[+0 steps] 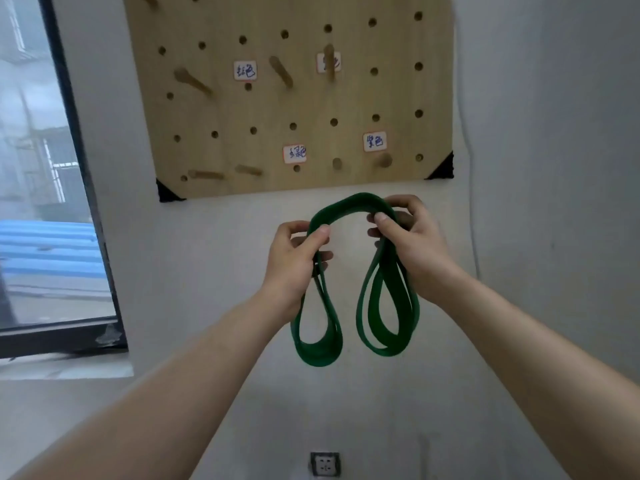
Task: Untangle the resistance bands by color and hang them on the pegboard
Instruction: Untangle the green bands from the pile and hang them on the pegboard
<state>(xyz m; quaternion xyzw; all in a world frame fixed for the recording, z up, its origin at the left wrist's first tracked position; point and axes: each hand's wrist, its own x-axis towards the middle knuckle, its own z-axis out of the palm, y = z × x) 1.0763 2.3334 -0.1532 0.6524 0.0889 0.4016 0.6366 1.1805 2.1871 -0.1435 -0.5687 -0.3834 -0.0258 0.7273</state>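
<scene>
Though near window (41, 168), pegboard (346, 98) above bands (346, 203).

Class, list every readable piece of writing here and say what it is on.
"紫色": lower-right white paper label on the wooden pegboard.
"绿色", probably: lower-middle white label, partly blurred.
Upper-left white label: ends "色"; first character unclear.
Upper-right white label: blocked by a wooden peg, unreadable.

Both arms stretched out below the pegboard (311, 107); left hand (294, 259) and right hand (414, 245) each gripped the green band (349, 203).
</scene>
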